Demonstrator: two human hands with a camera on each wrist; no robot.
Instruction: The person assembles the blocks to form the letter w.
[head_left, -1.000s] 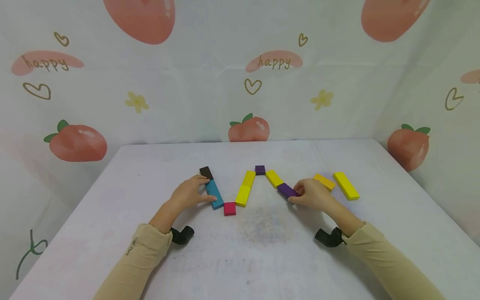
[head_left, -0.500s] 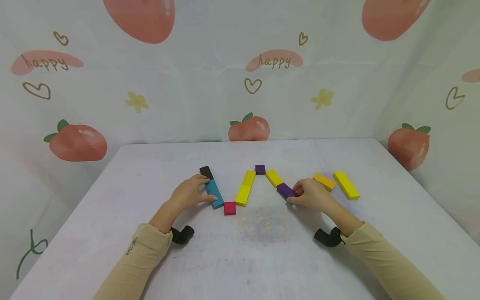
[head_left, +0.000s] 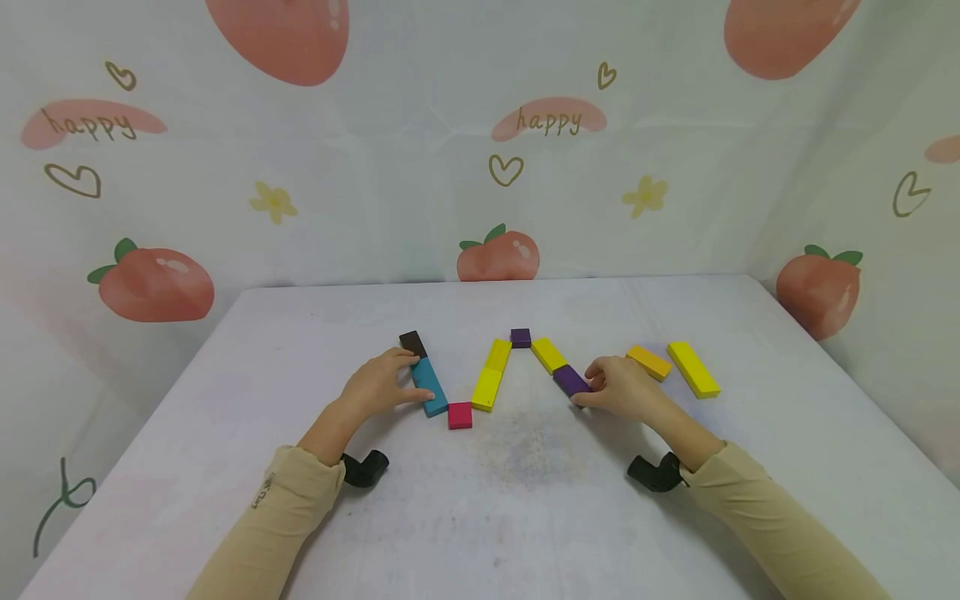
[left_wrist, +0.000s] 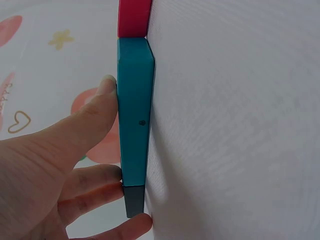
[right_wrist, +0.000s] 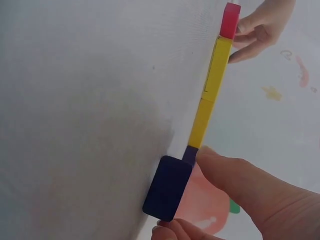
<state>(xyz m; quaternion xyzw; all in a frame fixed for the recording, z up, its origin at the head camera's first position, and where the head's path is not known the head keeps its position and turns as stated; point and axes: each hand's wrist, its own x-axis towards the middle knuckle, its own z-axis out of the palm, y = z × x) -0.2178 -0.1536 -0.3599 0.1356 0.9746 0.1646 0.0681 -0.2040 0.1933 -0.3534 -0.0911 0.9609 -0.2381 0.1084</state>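
Wooden-looking blocks lie end to end in a zigzag. My left hand [head_left: 378,387] touches the blue block [head_left: 429,387] with thumb and fingers extended along it; one fingertip is at the black block [head_left: 413,344] behind. A red block [head_left: 461,416] sits at the blue one's near end. On the right, my right hand [head_left: 622,390] pinches a long purple block [head_left: 570,380] between thumb and fingers; its end face [right_wrist: 168,189] shows in the right wrist view. That block's far end meets a short yellow block [head_left: 549,356]. Part of it is hidden by the hand.
Two yellow blocks [head_left: 487,390] rise from the red block to a small purple block [head_left: 521,338]. Beyond my right hand lie an orange-yellow block [head_left: 649,363] and a longer yellow block [head_left: 693,369]. A printed curtain [head_left: 420,150] hangs behind the white table [head_left: 480,517].
My right hand has shifted slightly left with the long purple block, which now points a little more steeply toward me. The left hand and the other blocks have stayed in place.
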